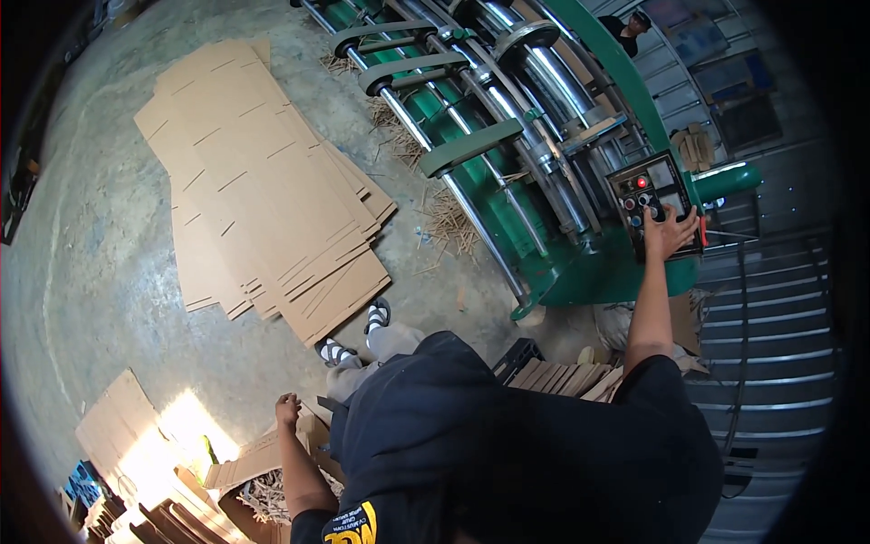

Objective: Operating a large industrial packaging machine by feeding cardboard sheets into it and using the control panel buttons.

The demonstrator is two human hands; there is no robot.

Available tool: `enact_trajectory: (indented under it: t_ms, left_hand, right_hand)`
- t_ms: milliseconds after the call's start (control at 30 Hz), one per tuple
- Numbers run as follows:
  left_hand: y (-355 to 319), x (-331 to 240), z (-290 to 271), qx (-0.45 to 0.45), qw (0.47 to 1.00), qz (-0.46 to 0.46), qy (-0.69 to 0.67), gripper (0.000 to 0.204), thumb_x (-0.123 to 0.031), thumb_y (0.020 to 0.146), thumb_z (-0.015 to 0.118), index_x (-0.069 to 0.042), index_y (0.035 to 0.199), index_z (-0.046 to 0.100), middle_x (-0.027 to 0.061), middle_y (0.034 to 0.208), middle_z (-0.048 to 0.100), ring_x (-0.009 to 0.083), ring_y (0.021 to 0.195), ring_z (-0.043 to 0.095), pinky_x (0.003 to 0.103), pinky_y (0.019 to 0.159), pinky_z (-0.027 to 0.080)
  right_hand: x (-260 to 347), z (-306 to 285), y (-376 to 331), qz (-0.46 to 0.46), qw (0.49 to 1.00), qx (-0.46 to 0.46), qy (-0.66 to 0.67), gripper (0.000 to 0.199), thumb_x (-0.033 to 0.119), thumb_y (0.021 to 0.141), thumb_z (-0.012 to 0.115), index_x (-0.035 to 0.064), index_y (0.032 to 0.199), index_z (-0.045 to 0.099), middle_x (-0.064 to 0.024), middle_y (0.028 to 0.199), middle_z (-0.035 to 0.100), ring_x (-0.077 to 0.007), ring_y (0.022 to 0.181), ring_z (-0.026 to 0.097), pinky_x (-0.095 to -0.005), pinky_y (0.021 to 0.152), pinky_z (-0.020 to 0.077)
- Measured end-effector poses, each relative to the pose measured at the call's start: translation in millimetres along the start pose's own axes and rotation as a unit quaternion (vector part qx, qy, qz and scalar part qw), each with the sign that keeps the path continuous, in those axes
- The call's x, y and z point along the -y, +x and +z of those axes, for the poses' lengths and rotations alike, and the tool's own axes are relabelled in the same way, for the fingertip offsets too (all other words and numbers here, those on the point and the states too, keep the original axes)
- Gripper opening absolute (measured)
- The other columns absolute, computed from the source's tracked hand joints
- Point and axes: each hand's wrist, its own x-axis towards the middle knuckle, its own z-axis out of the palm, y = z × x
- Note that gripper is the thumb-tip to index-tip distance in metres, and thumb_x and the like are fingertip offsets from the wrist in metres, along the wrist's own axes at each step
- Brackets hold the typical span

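My right hand reaches out to the control panel at the end of a green machine. Its fingers are spread over the panel's knobs and buttons and grip nothing; which one they press I cannot make out. A red light glows on the panel. At my left side hangs my left hand, fingers curled in, with nothing visible in it. Slotted cardboard sheets lie in a low, uneven stack on the floor ahead, beside the machine.
Steel shafts and green belts run along the machine. Cardboard strips litter the floor beneath it. A box of scraps stands at lower left, upright cardboard pieces at my right. A person is beyond the machine.
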Motion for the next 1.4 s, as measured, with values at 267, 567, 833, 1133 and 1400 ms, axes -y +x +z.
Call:
enact_trajectory:
  t_ms: [267, 567, 833, 1133, 1400]
  left_hand:
    - [-205, -319, 66, -0.014, 0.888, 0.452, -0.078, 0.039, -0.018, 0.089, 0.049, -0.001, 0.124, 0.044, 0.0125, 0.111, 0.056, 0.0194, 0.104, 0.052, 0.030, 0.092, 0.038]
    - [-398, -444, 22, -0.011, 0.485, 0.871, -0.081, 0.062, -0.043, 0.087, 0.041, 0.001, 0.129, 0.033, 0.0198, 0.134, 0.034, 0.0427, 0.122, 0.032, 0.052, 0.102, 0.025]
    - [-410, -483, 34, 0.017, 0.448, 0.891, -0.076, 0.061, -0.043, 0.087, 0.041, 0.001, 0.130, 0.033, 0.0192, 0.133, 0.034, 0.0411, 0.122, 0.032, 0.051, 0.101, 0.026]
    - [-411, -527, 41, -0.004, 0.378, 0.919, -0.116, 0.061, -0.043, 0.087, 0.041, 0.001, 0.130, 0.032, 0.0186, 0.133, 0.035, 0.0394, 0.122, 0.033, 0.050, 0.101, 0.027]
    - [-422, -550, 25, -0.035, 0.342, 0.930, -0.129, 0.061, -0.043, 0.087, 0.041, 0.000, 0.130, 0.032, 0.0180, 0.132, 0.036, 0.0378, 0.121, 0.034, 0.048, 0.100, 0.028]
  right_hand:
    - [-5, -3, -2, 0.017, 1.000, -0.002, -0.002, 0.043, 0.045, 0.060, 0.073, 0.0243, 0.095, 0.057, -0.0077, 0.138, 0.025, -0.0315, 0.129, 0.018, -0.0534, 0.101, 0.0221]
    - [-6, -1, -5, 0.015, 1.000, -0.005, 0.019, 0.040, 0.043, 0.060, 0.073, 0.0234, 0.092, 0.058, -0.0073, 0.138, 0.025, -0.0320, 0.129, 0.018, -0.0552, 0.100, 0.0222]
    - [-12, 4, 4, 0.031, 0.997, -0.042, 0.050, 0.039, 0.040, 0.060, 0.073, 0.0203, 0.089, 0.059, -0.0072, 0.137, 0.028, -0.0332, 0.128, 0.021, -0.0568, 0.099, 0.0230]
    - [-6, -18, 5, 0.041, 0.996, -0.008, 0.079, 0.037, 0.030, 0.059, 0.076, 0.0164, 0.087, 0.057, -0.0054, 0.139, 0.026, -0.0300, 0.130, 0.019, -0.0560, 0.100, 0.0228]
    - [0, -18, 8, 0.064, 0.994, -0.008, 0.091, 0.036, 0.024, 0.058, 0.077, 0.0156, 0.085, 0.055, -0.0044, 0.140, 0.024, -0.0298, 0.131, 0.018, -0.0542, 0.101, 0.0214]
